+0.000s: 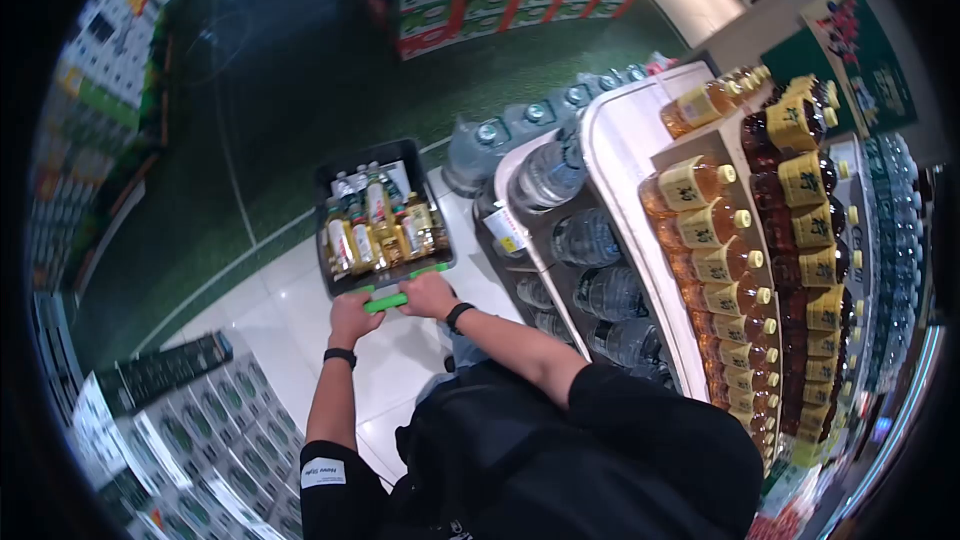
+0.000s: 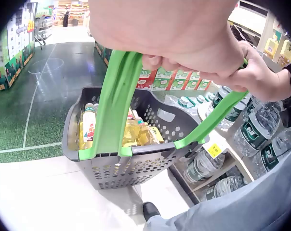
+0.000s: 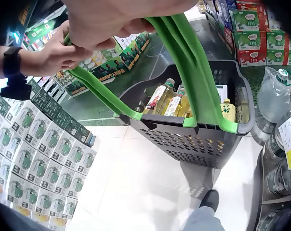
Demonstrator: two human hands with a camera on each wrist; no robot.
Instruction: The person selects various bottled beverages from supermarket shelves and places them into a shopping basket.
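Now the left hand point(image 1: 352, 318) and the right hand point(image 1: 428, 295) both grip the green handle point(image 1: 386, 303) of a dark basket point(image 2: 131, 171). Bottles point(image 1: 378, 225) stand inside it.

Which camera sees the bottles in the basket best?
The head view: it looks straight down on the bottles, side by side. Both wrist views show just a few tops, behind the green handle and basket wall.
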